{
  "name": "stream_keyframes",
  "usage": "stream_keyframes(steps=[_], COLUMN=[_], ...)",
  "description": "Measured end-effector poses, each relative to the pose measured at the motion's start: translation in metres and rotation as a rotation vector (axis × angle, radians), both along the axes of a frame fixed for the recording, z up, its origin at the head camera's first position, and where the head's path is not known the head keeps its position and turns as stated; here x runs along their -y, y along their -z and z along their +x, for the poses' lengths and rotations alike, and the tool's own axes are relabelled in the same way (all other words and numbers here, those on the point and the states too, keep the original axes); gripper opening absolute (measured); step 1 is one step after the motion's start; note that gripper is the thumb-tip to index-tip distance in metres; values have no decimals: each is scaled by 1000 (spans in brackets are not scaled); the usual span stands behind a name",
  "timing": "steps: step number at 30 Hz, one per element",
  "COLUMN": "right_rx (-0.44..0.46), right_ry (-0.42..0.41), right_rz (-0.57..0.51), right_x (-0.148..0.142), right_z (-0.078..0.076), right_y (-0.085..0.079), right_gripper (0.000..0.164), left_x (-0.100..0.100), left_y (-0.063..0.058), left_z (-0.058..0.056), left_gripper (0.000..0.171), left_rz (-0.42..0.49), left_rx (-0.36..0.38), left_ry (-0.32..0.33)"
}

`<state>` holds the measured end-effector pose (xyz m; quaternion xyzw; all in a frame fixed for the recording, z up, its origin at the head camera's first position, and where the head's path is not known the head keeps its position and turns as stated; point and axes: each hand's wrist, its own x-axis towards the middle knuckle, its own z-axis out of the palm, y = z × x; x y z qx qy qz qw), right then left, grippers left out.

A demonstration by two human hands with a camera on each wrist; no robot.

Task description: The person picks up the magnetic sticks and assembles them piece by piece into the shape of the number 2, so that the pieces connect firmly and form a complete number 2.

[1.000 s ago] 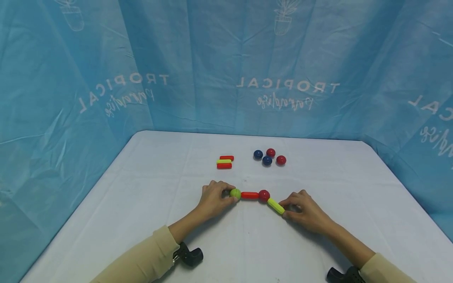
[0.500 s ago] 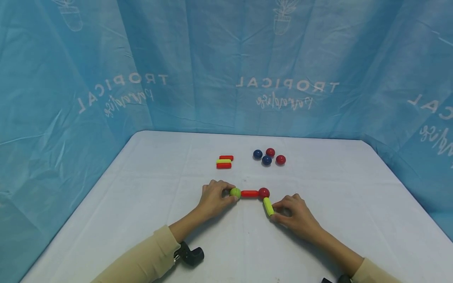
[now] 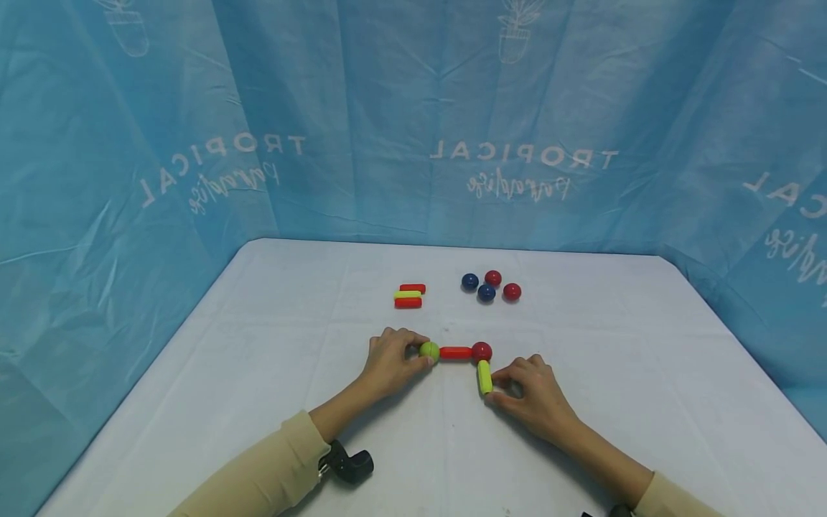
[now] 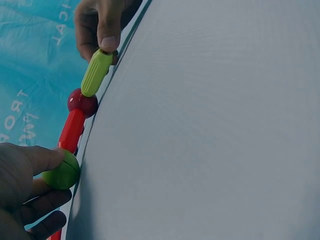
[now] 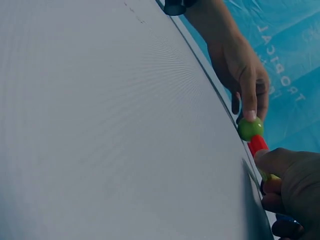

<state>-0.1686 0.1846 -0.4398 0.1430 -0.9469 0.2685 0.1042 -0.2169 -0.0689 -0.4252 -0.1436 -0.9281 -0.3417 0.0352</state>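
My left hand [image 3: 390, 365] pinches a green ball [image 3: 429, 351] between thumb and fingers. From that ball a red stick [image 3: 456, 353] runs right to a dark red ball [image 3: 481, 352]. A yellow-green stick [image 3: 484, 378] joins the dark red ball's near side and points toward me. Its free end is pinched by my right hand [image 3: 533, 398]. In the left wrist view the chain shows whole, with ridges along the yellow-green stick [image 4: 96, 74]. The right hand [image 5: 302, 185] hides most of that stick and the dark red ball in the right wrist view.
Farther back on the white table [image 3: 291, 301] lie two red sticks [image 3: 408, 303] with a yellow-green stick [image 3: 408, 294] between them. Right of these sit two blue balls [image 3: 487, 292] and two red balls [image 3: 512, 291]. A blue printed curtain [image 3: 388, 108] surrounds the table.
My right hand has moved left, swinging the yellow-green stick from a slant to pointing almost straight toward me. The left hand stays on the green ball.
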Motion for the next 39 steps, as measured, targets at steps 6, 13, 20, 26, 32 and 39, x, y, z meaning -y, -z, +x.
stream_keyframes(steps=[6, 13, 20, 26, 32, 39], right_rx=[3, 11, 36, 49, 89, 147], right_ry=[-8, -1, 63, 109, 148, 189], right_rz=[20, -1, -59, -96, -135, -140], right_x=[-1, -10, -26, -38, -46, -48], right_z=[0, -11, -44, -82, -117, -147], right_y=[-2, -11, -18, -22, -20, -19], right_gripper=[33, 35, 40, 47, 53, 61], left_x=[0, 1, 1, 1, 2, 2], left_y=[0, -1, 1, 2, 2, 0], left_z=[0, 0, -1, -1, -1, 1], left_gripper=[30, 30, 30, 30, 30, 30], left_rz=[6, 8, 8, 2, 4, 17], left_rx=[5, 0, 6, -7, -13, -23], left_ry=[0, -1, 4, 9, 14, 18])
